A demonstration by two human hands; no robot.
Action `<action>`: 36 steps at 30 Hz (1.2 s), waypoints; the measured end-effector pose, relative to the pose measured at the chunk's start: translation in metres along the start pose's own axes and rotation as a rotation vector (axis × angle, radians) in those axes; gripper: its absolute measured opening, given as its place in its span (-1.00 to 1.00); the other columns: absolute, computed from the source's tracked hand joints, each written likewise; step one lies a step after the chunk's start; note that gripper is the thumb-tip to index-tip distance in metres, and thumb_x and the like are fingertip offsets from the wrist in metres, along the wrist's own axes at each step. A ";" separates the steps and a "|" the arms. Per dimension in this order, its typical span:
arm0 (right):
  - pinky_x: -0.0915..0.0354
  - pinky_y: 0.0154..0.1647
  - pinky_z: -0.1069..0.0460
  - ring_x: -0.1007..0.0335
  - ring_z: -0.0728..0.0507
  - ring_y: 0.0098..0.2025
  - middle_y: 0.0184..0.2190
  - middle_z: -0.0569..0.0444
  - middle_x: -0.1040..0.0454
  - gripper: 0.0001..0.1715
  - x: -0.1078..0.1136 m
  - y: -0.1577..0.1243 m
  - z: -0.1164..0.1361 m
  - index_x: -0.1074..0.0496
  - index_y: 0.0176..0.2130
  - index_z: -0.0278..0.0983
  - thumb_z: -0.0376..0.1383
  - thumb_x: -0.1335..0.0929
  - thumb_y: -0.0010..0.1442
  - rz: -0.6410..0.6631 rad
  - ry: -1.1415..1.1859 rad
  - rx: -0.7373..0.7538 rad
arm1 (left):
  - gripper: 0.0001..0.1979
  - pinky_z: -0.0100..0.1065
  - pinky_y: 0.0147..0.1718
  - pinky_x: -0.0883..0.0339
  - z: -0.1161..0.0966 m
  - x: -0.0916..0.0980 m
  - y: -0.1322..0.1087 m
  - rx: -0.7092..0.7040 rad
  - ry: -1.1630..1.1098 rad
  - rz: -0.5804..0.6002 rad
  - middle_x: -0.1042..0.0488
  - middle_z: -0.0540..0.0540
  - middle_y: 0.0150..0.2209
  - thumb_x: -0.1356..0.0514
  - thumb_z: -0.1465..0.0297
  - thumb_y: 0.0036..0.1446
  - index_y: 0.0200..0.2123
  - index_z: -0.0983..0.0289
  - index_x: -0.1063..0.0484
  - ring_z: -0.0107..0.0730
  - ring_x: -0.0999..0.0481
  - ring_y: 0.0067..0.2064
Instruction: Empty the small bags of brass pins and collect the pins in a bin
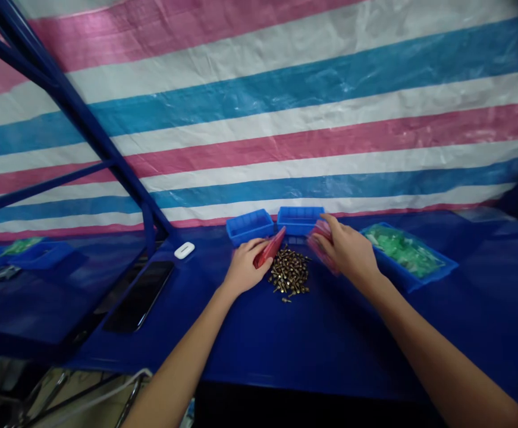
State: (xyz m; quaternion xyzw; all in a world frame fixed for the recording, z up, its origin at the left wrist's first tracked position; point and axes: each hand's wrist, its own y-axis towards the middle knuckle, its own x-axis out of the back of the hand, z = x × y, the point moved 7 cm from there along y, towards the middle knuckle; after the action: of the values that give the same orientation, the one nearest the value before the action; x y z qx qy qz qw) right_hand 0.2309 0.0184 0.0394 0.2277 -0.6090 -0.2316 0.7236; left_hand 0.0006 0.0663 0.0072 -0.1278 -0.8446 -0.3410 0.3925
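Note:
My left hand (pixel 246 267) pinches a flat red plastic packet (pixel 270 248) by its lower end. My right hand (pixel 348 249) holds a similar red packet (pixel 322 245), which is blurred by motion and partly hidden behind the fingers. Between my hands, a loose pile of brass-coloured screws (pixel 291 273) lies on the blue tabletop (pixel 259 351). Neither hand touches the pile.
Beyond my hands stand two blue plastic trays (pixel 250 226) (pixel 300 220). A blue tray of green packets (pixel 405 255) sits to the right. A black phone (pixel 139 296) and white earbud case (pixel 184 250) lie left, near a blue metal frame (pixel 107 148) and striped tarpaulin (pixel 285 137).

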 end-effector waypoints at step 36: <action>-0.24 0.17 -0.10 -0.34 -0.16 0.10 0.07 0.04 -0.47 -0.49 -0.010 -0.006 0.038 -0.40 0.13 -0.22 -0.45 -0.14 0.29 -0.147 0.341 0.257 | -0.68 -0.24 -0.08 -0.41 0.007 0.010 -0.002 0.090 -0.243 -0.143 -0.57 0.01 -0.06 -0.07 0.30 0.30 0.03 0.17 -0.50 -0.19 -0.58 -0.08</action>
State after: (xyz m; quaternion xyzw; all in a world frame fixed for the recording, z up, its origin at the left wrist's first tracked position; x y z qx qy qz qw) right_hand 0.1911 0.0179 0.0338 0.3977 -0.4841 -0.1622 0.7623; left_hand -0.0111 0.0690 0.0107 -0.0899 -0.9072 -0.3122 0.2674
